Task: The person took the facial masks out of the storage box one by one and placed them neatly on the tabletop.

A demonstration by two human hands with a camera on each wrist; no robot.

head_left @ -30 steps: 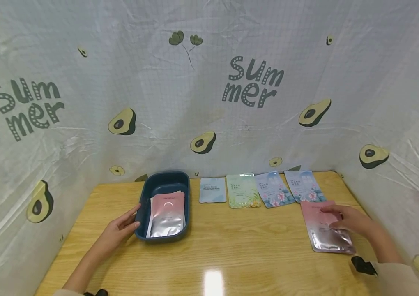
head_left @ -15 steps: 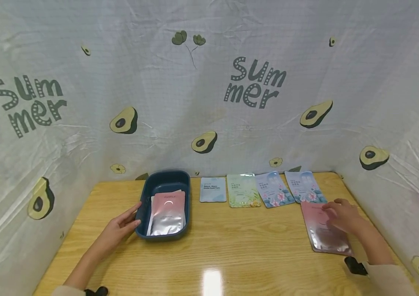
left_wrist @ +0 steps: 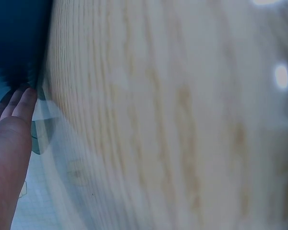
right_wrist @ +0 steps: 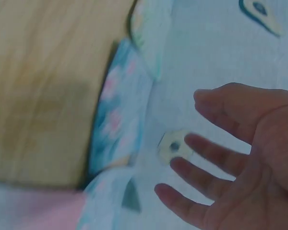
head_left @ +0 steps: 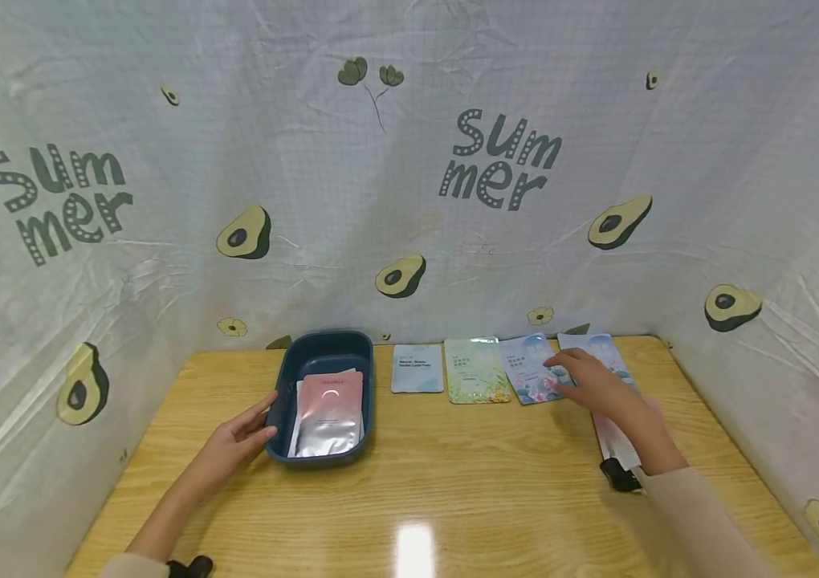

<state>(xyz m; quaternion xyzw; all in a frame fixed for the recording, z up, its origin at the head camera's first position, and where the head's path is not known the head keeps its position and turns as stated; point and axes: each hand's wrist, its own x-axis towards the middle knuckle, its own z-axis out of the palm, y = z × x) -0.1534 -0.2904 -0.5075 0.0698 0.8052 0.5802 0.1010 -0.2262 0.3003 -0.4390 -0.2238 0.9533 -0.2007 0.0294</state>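
My left hand (head_left: 239, 437) rests against the left wall of a dark blue plastic bin (head_left: 368, 401), its fingers fairly straight in the left wrist view. Inside the bin lies a pink-and-silver face mask packet (head_left: 328, 413) over white ones. My right hand (head_left: 590, 383) hovers over the blue floral packets, fingers spread and holding nothing. Just left of it is one blue floral packet (head_left: 525, 369); the other blue packet (head_left: 590, 343) is partly hidden behind the hand. Under the right forearm, a pink packet (head_left: 608, 433) shows only in part.
A small light blue packet (head_left: 417, 369) and a green floral packet (head_left: 474, 371) lie along the back of the wooden table (head_left: 294, 514). Behind them rises a white curtain (head_left: 323, 185) printed with avocados, which also closes in both sides.
My right hand has left the pink packet and moved left and back, over the blue packets. The pink packet stays on the table. My left hand keeps its place at the bin.
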